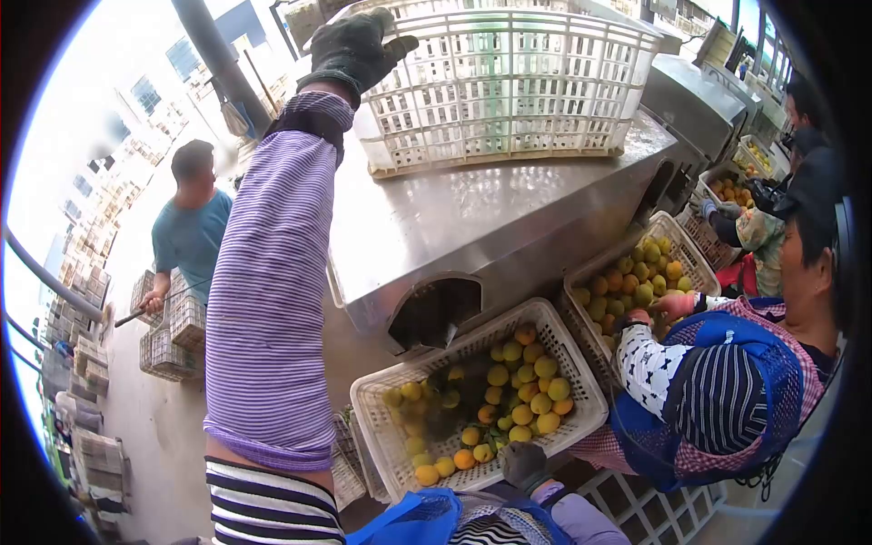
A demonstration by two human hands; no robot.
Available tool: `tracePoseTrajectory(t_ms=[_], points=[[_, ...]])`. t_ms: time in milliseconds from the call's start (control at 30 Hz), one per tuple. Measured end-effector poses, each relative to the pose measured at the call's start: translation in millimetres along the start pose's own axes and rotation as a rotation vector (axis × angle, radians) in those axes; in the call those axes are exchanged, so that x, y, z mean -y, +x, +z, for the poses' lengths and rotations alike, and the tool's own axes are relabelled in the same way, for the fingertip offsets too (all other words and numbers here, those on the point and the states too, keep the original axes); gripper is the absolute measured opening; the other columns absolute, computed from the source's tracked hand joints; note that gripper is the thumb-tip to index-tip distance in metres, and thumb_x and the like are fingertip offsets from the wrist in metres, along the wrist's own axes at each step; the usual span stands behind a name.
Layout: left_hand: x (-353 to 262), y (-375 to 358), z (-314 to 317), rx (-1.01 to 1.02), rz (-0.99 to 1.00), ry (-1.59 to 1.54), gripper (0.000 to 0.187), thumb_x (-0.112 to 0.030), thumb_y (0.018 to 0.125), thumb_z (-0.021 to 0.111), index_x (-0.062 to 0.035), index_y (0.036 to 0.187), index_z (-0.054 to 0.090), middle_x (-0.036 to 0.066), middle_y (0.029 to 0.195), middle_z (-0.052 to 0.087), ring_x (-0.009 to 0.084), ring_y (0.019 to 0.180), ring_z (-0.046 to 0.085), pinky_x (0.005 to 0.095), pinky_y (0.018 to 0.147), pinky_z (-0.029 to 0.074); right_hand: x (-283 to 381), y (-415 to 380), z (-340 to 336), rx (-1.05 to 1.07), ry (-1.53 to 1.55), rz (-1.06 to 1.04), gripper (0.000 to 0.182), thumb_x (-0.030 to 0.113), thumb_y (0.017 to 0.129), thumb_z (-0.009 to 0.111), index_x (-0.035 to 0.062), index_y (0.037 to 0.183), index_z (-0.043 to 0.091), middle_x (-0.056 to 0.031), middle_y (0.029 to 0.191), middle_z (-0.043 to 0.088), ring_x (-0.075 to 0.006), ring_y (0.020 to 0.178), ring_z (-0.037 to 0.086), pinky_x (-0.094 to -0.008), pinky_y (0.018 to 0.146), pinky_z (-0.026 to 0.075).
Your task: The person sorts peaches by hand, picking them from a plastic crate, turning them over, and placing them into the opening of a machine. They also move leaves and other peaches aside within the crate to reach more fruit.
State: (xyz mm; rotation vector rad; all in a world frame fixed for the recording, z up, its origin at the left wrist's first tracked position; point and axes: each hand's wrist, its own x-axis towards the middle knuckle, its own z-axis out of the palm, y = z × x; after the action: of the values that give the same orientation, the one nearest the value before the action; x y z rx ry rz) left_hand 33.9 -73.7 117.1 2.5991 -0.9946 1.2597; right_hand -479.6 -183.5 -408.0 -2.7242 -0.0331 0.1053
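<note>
My left hand (356, 53), in a dark glove, reaches up to the left end of a white plastic crate (504, 100) on top of a metal machine (454, 213); its thumb is spread from the other fingers. Low in the view, my right hand (525, 465), in a grey glove, is at the near rim of a white crate (581, 400) with yellow-orange fruit (522, 413). Its fingers point down and look curled, but what they hold, if anything, is hidden.
A co-worker (727, 381) at the right handles fruit in another crate (686, 241). More people are farther back right. A person in a teal shirt (193, 232) stands at the left beside crates (168, 350). The machine has a dark opening (438, 311) above the near crate.
</note>
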Motion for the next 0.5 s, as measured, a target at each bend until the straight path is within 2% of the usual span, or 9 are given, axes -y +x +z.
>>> tracePoseTrajectory(t_ms=[33, 100, 133, 167, 233, 300, 367, 433, 500], points=[[0, -9, -4, -0.122, 0.092, 0.031, 0.053, -0.065, 0.090, 0.058, -0.0152, 0.104, 0.070, 0.012, 0.089, 0.074, 0.0304, 0.088, 0.072, 0.0439, 0.080, 0.054, -1, -1, -3, -0.042, 0.005, -0.015, 0.021, 0.030, 0.082, 0.062, 0.0094, 0.085, 0.066, -0.0115, 0.081, 0.062, -0.0351, 0.072, 0.062, -0.0492, 0.062, 0.050], [-2, -30, -14, -0.096, 0.057, 0.067, 0.048, -0.060, 0.094, 0.056, -0.0143, 0.099, 0.069, 0.012, 0.080, 0.072, 0.0303, 0.079, 0.072, 0.0433, 0.068, 0.055, -4, 1, 8, -0.122, 0.029, -0.049, 0.020, 0.029, 0.080, 0.063, 0.0090, 0.084, 0.064, -0.0116, 0.082, 0.062, -0.0353, 0.073, 0.062, -0.0493, 0.062, 0.050], [2, -45, -16, -0.235, 0.156, 0.149, 0.045, -0.059, 0.094, 0.057, -0.0144, 0.092, 0.067, 0.010, 0.074, 0.070, 0.0307, 0.072, 0.071, 0.0401, 0.059, 0.054, -6, 2, 11, -0.134, 0.030, -0.049, 0.021, 0.028, 0.080, 0.062, 0.0090, 0.087, 0.064, -0.0112, 0.083, 0.061, -0.0352, 0.073, 0.062, -0.0494, 0.062, 0.049], [1, -65, -36, -0.182, 0.155, 0.201, 0.032, -0.044, 0.097, 0.061, -0.0133, 0.100, 0.069, 0.010, 0.082, 0.072, 0.0255, 0.074, 0.071, 0.0372, 0.062, 0.056, -7, 3, 11, -0.140, 0.027, -0.055, 0.021, 0.028, 0.080, 0.062, 0.0090, 0.089, 0.064, -0.0109, 0.083, 0.061, -0.0350, 0.073, 0.062, -0.0494, 0.062, 0.049], [19, -100, -59, -0.246, 0.119, 0.328, 0.038, -0.049, 0.094, 0.064, -0.0151, 0.077, 0.066, 0.005, 0.063, 0.065, 0.0259, 0.062, 0.068, 0.0390, 0.059, 0.055, 4, 8, -6, -0.126, 0.043, -0.052, 0.019, 0.026, 0.085, 0.060, 0.0072, 0.086, 0.063, -0.0133, 0.083, 0.062, -0.0362, 0.076, 0.062, -0.0513, 0.065, 0.049], [42, -150, -103, -0.312, 0.184, 0.186, 0.036, -0.045, 0.092, 0.067, -0.0133, 0.075, 0.065, 0.008, 0.061, 0.062, 0.0263, 0.060, 0.066, 0.0400, 0.057, 0.053, 0, 8, -6, -0.114, 0.005, -0.095, 0.021, 0.026, 0.086, 0.060, 0.0063, 0.092, 0.065, -0.0142, 0.086, 0.062, -0.0359, 0.077, 0.062, -0.0510, 0.066, 0.049], [62, -199, -146, -0.185, 0.176, 0.447, 0.033, -0.041, 0.090, 0.069, -0.0121, 0.075, 0.065, 0.009, 0.062, 0.062, 0.0262, 0.058, 0.065, 0.0391, 0.056, 0.052, 1, 10, -2, -0.137, -0.041, -0.127, 0.023, 0.024, 0.087, 0.058, 0.0054, 0.097, 0.066, -0.0149, 0.088, 0.062, -0.0358, 0.078, 0.062, -0.0499, 0.067, 0.049], [156, -278, -195, -0.034, 0.214, 0.431, 0.016, -0.028, 0.095, 0.065, -0.0133, 0.099, 0.069, 0.008, 0.082, 0.069, 0.0217, 0.070, 0.068, 0.0335, 0.064, 0.055, -2, 6, 4, -0.108, -0.009, -0.123, 0.023, 0.024, 0.088, 0.058, 0.0057, 0.098, 0.067, -0.0150, 0.090, 0.063, -0.0360, 0.080, 0.062, -0.0492, 0.068, 0.050], [118, -311, -257, 0.039, 0.122, 0.223, 0.025, -0.005, 0.096, 0.061, -0.0112, 0.118, 0.071, 0.007, 0.103, 0.072, 0.0139, 0.079, 0.066, 0.0257, 0.075, 0.054, -6, 9, 7, -0.102, 0.008, -0.121, 0.024, 0.024, 0.089, 0.057, 0.0059, 0.099, 0.068, -0.0151, 0.092, 0.064, -0.0362, 0.081, 0.063, -0.0488, 0.069, 0.050]])
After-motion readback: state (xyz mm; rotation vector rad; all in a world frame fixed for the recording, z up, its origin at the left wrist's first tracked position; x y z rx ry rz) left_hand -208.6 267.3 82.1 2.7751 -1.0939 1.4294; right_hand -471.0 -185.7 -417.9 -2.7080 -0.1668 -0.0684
